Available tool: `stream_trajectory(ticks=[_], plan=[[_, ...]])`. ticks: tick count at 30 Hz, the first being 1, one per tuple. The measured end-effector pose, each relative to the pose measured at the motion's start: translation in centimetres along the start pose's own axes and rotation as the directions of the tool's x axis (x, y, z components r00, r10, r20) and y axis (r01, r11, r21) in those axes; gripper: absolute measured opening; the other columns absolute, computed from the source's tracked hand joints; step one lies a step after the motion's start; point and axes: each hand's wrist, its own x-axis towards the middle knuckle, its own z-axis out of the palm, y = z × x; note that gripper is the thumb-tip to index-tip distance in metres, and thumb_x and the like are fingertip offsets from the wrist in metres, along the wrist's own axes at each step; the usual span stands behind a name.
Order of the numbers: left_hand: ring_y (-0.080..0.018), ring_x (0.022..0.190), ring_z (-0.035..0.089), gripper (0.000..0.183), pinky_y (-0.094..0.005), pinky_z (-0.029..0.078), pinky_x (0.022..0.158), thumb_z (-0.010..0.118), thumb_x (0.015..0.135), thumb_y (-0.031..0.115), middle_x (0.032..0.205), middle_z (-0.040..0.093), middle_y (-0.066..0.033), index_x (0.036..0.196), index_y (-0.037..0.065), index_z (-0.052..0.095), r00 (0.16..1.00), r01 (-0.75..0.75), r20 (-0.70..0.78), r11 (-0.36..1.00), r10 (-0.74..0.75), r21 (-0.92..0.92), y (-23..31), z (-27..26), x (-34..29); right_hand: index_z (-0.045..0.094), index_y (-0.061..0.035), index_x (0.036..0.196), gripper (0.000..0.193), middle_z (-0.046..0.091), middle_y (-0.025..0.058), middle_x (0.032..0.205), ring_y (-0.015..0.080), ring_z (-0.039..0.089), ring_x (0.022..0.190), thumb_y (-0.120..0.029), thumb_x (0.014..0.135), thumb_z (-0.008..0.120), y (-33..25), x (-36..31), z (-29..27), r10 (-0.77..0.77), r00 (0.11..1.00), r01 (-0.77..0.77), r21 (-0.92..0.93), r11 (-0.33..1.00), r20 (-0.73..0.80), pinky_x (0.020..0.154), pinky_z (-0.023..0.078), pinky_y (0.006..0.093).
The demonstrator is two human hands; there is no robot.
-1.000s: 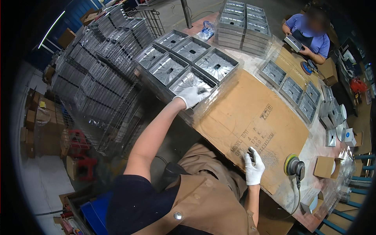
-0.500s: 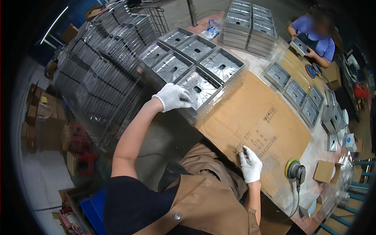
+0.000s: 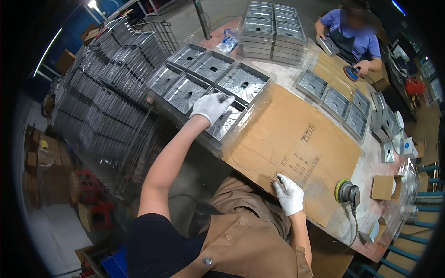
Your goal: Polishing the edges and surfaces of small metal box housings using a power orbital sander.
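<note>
My left hand (image 3: 211, 108), in a white glove, reaches over the nearest square metal tray (image 3: 225, 123) of the grouped trays on the left. Its fingers are partly bent and apart near that tray's far rim; whether they touch the rim is hard to see. A shiny tray (image 3: 244, 85) with a dark central hole lies just beyond. My right hand (image 3: 290, 194), also gloved, rests open at the near edge of a brown cardboard sheet (image 3: 292, 134), holding nothing. To its right a round sander (image 3: 344, 191) with a yellow-green pad sits beside the cardboard's edge.
Stacked metal trays (image 3: 106, 102) rise at far left, with another stack (image 3: 273, 34) at the back. Across the table a co-worker (image 3: 354, 39) holds a metal piece and a blue-padded sander (image 3: 351, 73). Several trays (image 3: 336, 102) and an open carton (image 3: 385, 187) are on the right.
My left hand has moved from the nearest tray's left edge to over its far part. The co-worker's hand has gone to the sander. The whole view has shifted slightly.
</note>
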Motion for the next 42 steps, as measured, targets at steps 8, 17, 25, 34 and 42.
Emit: stream_trajectory(ticks=[8,17,25,34,42], plan=[[-0.0086,0.040,0.053,0.050,-0.0247,0.038,0.038,0.069,0.095,0.054,0.066,0.071,-0.0091,0.085,0.005,0.070,0.950,0.265,0.293,0.767,-0.104,-0.585,-1.9,3.4,4.1,0.071,-0.0096,0.115,0.024,0.074,0.0130,0.110,0.0317,0.072,0.095,-0.022,0.095,0.067,0.2,-0.3,0.2,0.016,1.000,-0.016,-0.003,1.000,-0.015,0.083,0.058,0.0410],[-0.0046,0.044,0.051,0.039,-0.0210,0.035,0.039,0.069,0.098,0.046,0.073,0.072,-0.0025,0.099,0.006,0.069,0.899,0.401,0.424,0.587,-0.107,-0.703,-2.0,2.3,3.8,0.070,-0.0117,0.117,0.024,0.074,0.0114,0.110,0.0321,0.072,0.094,-0.022,0.096,0.064,0.8,-1.0,0.4,-0.003,1.000,0.003,0.001,1.000,0.012,0.083,0.058,0.0414],[-0.0270,0.092,0.072,0.033,-0.0410,0.055,0.080,0.081,0.083,0.044,0.095,0.073,-0.0069,0.101,0.017,0.073,0.941,0.033,-0.336,0.999,-0.041,-0.030,-4.2,-2.2,0.3,0.072,-0.0065,0.117,0.027,0.075,0.0136,0.108,0.0296,0.073,0.098,-0.017,0.093,0.072,2.7,-3.2,0.2,0.128,0.992,-0.127,0.039,0.991,-0.017,0.087,0.057,0.0370],[-0.0293,0.085,0.067,0.028,-0.0441,0.055,0.077,0.078,0.083,0.044,0.090,0.065,-0.0081,0.086,0.016,0.076,0.872,-0.042,-0.409,0.874,0.269,0.485,-5.7,0.8,0.9,0.070,-0.0099,0.116,0.025,0.074,0.0125,0.109,0.0324,0.071,0.095,-0.023,0.095,0.065,1.7,-1.4,0.1,0.019,0.999,-0.016,-0.059,0.998,0.050,0.083,0.057,0.0422],[-0.0369,0.092,0.070,0.022,-0.0456,0.056,0.086,0.066,0.091,0.025,0.106,0.072,-0.0179,0.103,0.008,0.075,0.714,-0.270,-0.440,0.794,0.545,0.545,-4.7,-4.1,0.0,0.071,-0.0093,0.114,0.024,0.074,0.0140,0.108,0.0331,0.072,0.093,-0.021,0.094,0.068,1.3,-1.5,-1.1,-0.024,1.000,0.024,-0.052,0.998,0.012,0.081,0.058,0.0430]])
